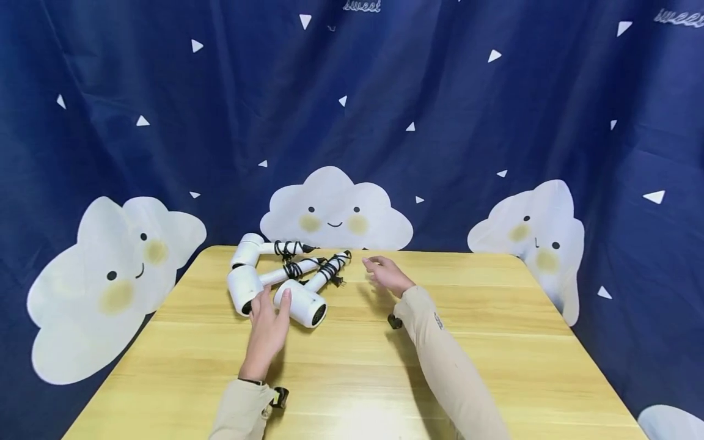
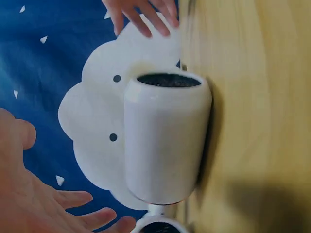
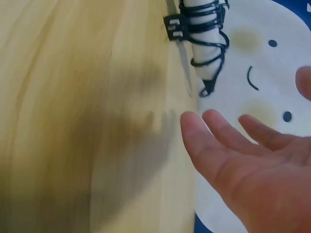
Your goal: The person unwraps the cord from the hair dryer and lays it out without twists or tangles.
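Observation:
Three white hair dryers lie at the left of the table, black cords wound round their handles. The nearest hair dryer (image 1: 300, 304) has its round dark-grilled end toward the front right. Behind it to the left lie the middle hair dryer (image 1: 245, 289) and the far hair dryer (image 1: 247, 250). My left hand (image 1: 269, 327) is over the front of the group, fingers spread, overlapping the middle dryer in the head view. To the right of the handle (image 3: 204, 41) of a dryer, my right hand (image 1: 389, 276) hovers with fingers extended and nothing in it.
The wooden table (image 1: 440, 366) stretches to the right and front of the dryers. A dark blue curtain (image 1: 352, 134) with smiling clouds and white triangles hangs right behind the table's back edge. Both wrists carry black straps with small devices.

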### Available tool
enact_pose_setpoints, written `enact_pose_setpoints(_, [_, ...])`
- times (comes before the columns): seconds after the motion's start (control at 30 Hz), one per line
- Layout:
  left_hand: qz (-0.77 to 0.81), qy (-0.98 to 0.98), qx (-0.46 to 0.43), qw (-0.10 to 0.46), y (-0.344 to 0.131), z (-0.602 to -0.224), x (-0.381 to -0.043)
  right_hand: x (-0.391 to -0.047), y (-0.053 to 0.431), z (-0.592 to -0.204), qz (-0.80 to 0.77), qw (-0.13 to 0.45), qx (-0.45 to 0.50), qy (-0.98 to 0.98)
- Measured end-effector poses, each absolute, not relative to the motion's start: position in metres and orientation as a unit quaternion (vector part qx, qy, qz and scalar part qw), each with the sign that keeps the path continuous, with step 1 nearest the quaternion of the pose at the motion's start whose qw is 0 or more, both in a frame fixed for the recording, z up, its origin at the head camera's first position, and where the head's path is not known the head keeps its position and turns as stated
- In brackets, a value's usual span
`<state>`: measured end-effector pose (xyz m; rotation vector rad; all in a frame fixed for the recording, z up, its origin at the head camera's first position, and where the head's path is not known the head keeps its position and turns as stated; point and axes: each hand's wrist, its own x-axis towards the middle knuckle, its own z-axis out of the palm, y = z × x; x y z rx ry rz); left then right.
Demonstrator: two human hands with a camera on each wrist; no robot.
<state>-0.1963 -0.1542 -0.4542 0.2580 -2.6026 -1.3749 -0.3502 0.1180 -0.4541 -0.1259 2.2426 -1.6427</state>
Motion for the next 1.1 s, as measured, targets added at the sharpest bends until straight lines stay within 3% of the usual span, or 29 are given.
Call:
enact_pose_setpoints(0.37, [-0.698,-0.709,0.099,0.011,-0.148,-0.467,-0.197,-0.388,0.084,-0.474,-0.686,0.198,0.022,0.7])
enact_pose_setpoints(0.67, [-0.834,-0.544,0.095,-0.009,-0.141,-0.478,-0.198,-0.404,0.065,-0.486,-0.762,0.156,0.081,0.623])
enact_pose_setpoints(0.83, [-0.862,-0.499,0.088,-0.017,-0.143,-0.482,-0.2,-0.407,0.063,-0.488,-0.795,0.17,0.097,0.574])
enact_pose_setpoints(1.1, [-0.866,-0.491,0.091,-0.029,-0.146,-0.483,-0.202,-0.411,0.055,-0.488,-0.685,0.143,0.056,0.712])
